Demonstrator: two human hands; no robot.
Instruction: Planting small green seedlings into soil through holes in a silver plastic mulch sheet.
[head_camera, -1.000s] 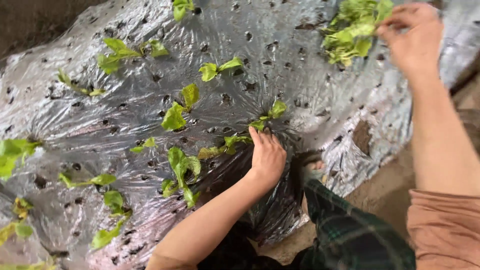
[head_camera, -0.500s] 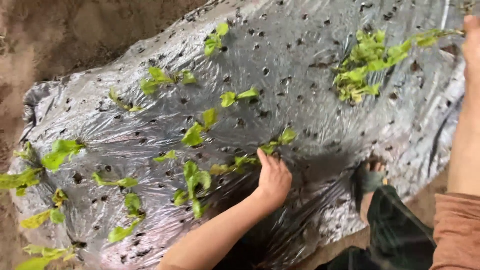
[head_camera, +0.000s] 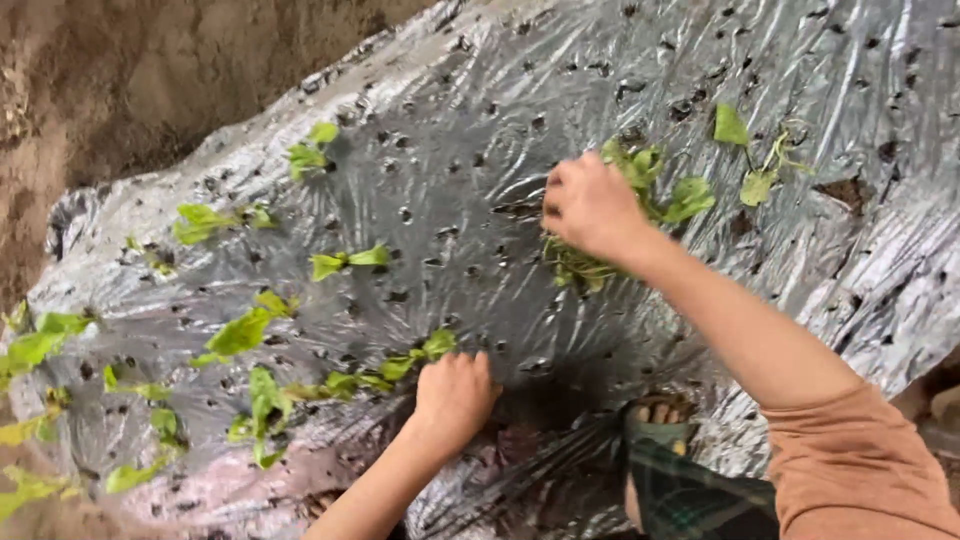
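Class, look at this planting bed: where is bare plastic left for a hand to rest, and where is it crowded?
Bare mulch sheet lies between the left hand and the right hand, and toward the top right corner. It is crowded at the seedling bunch under the right hand, and among the planted seedlings on the left.

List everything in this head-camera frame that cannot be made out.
- Right hand: its fingertips curl down into the pile of loose seedlings, so whether it grips one is hidden.
- Left hand: fingers press into the silver plastic mulch; what lies beneath them is covered.
- Planted seedlings at the left edge: cut off by the frame.
- Foot in a sandal: mostly hidden by the plaid trouser leg.
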